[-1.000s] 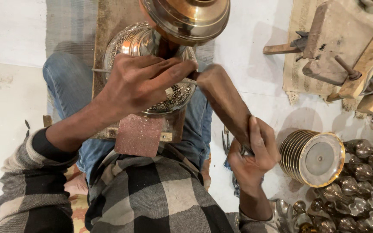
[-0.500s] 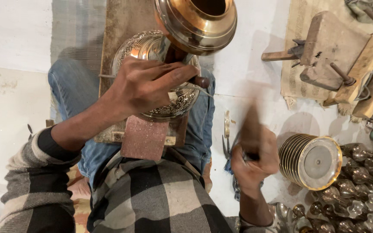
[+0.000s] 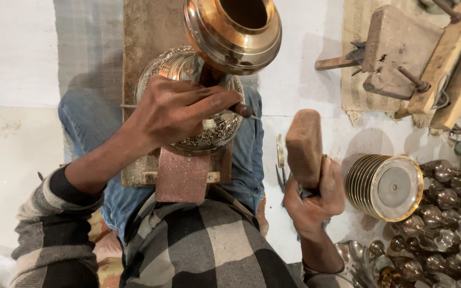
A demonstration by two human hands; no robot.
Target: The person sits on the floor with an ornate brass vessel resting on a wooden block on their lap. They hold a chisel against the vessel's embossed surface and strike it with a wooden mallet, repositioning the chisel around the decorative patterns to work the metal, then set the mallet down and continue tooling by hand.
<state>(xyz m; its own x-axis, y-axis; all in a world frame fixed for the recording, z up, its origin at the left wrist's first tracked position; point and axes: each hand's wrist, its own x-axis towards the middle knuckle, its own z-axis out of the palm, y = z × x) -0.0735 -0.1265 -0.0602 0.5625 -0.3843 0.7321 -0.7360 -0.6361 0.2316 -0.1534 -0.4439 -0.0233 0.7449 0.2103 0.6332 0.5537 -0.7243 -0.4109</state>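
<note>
Nearest the camera, the person's checked shirt point(image 3: 204, 245) fills the lower middle. The right hand point(image 3: 313, 200) is clenched around the handle of a wooden mallet point(image 3: 304, 146), whose blocky head stands upright above the fist, apart from the metalwork. Just right of it, a ribbed brass disc stack point(image 3: 385, 186) lies on its side on the floor, beside a heap of small silvery parts point(image 3: 449, 213) at the lower right edge.

Over the lap, the left hand point(image 3: 174, 112) lies across an engraved metal bowl point(image 3: 209, 128), its fingers pinched on a thin chisel point(image 3: 241, 110) whose rounded dark end pokes out past the fingertips. The bowl rests on a wooden board point(image 3: 150, 32) that runs away from the knees; a reddish pad point(image 3: 182, 176) hangs over the board's near edge.

Beyond the bowl, a polished brass vase point(image 3: 236, 32) stands with its mouth open to the camera. In the far right corner of the floor lie wooden blocks and tools point(image 3: 401, 48) on a mat.
</note>
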